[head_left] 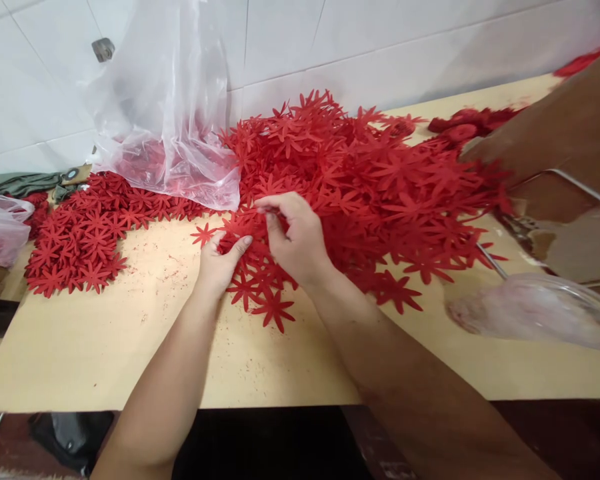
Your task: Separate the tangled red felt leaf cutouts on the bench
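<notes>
Setting: white tiled wall (380, 40) behind a pale wooden counter (130, 347) dusted with red crumbs.
Main pile: a broad heap of red flower cut-outs (370, 173) with slim petals, lying across the middle of the counter up to the wall.
Second pile: a flatter spread of the same red shapes (80, 233) at the left, well apart from the hands.
Bag: a clear plastic bag (165, 113) leaning against the wall between the two piles, its lower edge resting on the cut-outs, red showing through it.
Left hand: the left hand (220, 260) rests at the near edge of the main pile, thumb and fingers (240, 245) closed on a red cut-out (230, 230) lying flat there.
Right hand: the right hand (295, 237) sits just beside the left, its fingertips (270, 205) pinched together on the edge of a flower at the same spot; which piece it grips cannot be told apart from the heap.
Loose pieces: single flowers (273, 307) lie on bare wood just under the wrists, one more (203, 234) left of the left thumb.
Right edge: another person's arm (555, 133) reaches in, blurred, above a clear round container (530, 310) with a wire frame (580, 183).
Left edge: a second small plastic bag (0, 223) and a green cloth (20, 183) by the wall.
</notes>
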The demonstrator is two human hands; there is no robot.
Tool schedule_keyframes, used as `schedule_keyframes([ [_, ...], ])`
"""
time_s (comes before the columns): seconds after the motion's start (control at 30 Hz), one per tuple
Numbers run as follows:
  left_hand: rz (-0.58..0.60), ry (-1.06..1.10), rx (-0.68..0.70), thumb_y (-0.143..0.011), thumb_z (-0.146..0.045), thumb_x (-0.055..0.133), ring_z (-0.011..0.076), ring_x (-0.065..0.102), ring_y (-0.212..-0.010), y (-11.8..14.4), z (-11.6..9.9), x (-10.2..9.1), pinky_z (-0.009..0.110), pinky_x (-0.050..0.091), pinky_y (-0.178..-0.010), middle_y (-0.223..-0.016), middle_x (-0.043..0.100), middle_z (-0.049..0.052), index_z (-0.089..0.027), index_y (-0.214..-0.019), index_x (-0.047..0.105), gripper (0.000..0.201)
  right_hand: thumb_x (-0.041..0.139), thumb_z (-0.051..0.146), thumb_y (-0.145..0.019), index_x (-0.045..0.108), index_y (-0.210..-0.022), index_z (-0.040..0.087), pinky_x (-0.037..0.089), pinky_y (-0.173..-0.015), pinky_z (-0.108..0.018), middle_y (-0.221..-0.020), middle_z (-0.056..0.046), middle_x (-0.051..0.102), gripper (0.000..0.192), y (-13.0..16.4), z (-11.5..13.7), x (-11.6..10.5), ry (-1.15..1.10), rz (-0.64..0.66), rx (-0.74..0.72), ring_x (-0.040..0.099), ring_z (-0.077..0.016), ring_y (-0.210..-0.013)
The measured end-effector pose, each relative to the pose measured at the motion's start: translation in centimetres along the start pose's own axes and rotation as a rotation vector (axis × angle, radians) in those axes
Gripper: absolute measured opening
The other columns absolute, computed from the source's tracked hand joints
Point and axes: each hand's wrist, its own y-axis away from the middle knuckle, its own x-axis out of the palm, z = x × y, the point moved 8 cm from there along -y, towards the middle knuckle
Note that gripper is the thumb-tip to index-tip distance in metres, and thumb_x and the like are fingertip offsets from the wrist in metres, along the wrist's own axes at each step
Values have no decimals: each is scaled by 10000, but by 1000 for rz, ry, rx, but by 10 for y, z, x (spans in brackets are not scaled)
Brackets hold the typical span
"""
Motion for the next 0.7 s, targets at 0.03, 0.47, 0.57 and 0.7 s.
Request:
schedule_keyframes([
  [0.03, 6, 6, 1, -497, -415, 851, 106, 606, -644, 0, 0, 1, 272, 490, -716, -691, 685, -14, -168, -739, 667, 391, 456, 366, -908, 604, -903, 211, 472, -807, -390, -862, -66, 619, 214, 1, 0, 7, -77, 51, 46, 587, -204, -838],
  [0.47, 2, 10, -36, -572, -507, 790, 54, 459, -479, -1, 5, 0, 219, 406, -556, -531, 534, -71, -174, -709, 600, 407, 583, 266, -795, 486, -625, 208, 351, -500, -266, -549, 37, 442, 204, 6, -28, 16, -348, 62, 439, 402, -100, -504],
  [0.57, 25, 52, -52, -526, -440, 826, 58, 507, -520, 2, 3, 4, 221, 431, -601, -575, 579, -64, -176, -726, 612, 394, 554, 198, -780, 472, -699, 230, 388, -490, -272, -578, 35, 481, 120, 4, -48, 0, -350, -109, 491, 463, -115, -494],
  [0.7, 5, 94, -52, -540, -357, 826, 74, 555, -588, 1, 3, 1, 239, 451, -673, -659, 634, -44, -179, -758, 629, 344, 562, 163, -745, 484, -771, 242, 436, -505, -271, -617, 36, 509, 114, 0, -59, -5, -343, -155, 461, 487, -113, -504],
])
